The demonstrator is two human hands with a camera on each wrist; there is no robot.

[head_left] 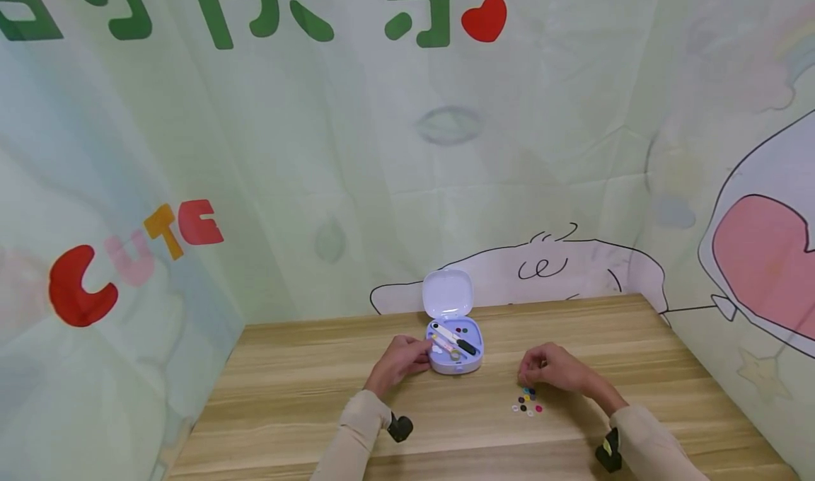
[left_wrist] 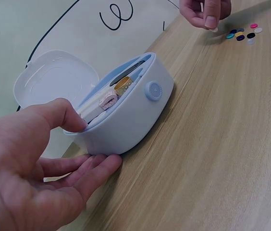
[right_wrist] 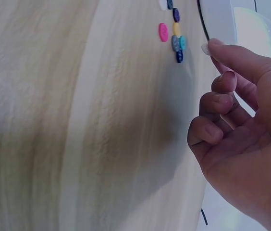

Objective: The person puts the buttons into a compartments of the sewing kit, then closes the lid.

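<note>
A small light-blue sewing box (head_left: 455, 366) stands on the table with its white lid (head_left: 448, 293) raised. My left hand (left_wrist: 34, 159) holds the box's left side, thumb over the rim and fingers against the lower wall. Inside lie a white-and-black tool (head_left: 453, 338), a rolled tape measure (left_wrist: 108, 99), a gold ring-like thimble (left_wrist: 123, 86) and a few buttons (head_left: 459, 330). To the right, my right hand (head_left: 552, 368) pinches a small white button (right_wrist: 205, 49) between thumb and index finger, above the table. Its other fingers are curled in.
Several loose buttons in mixed colours lie just below the right hand, among them a pink button (head_left: 538, 409), a black button (head_left: 523, 408) and a yellow button (left_wrist: 240, 33). The wooden table (head_left: 286, 396) meets a printed cloth backdrop (head_left: 318, 184) behind the box.
</note>
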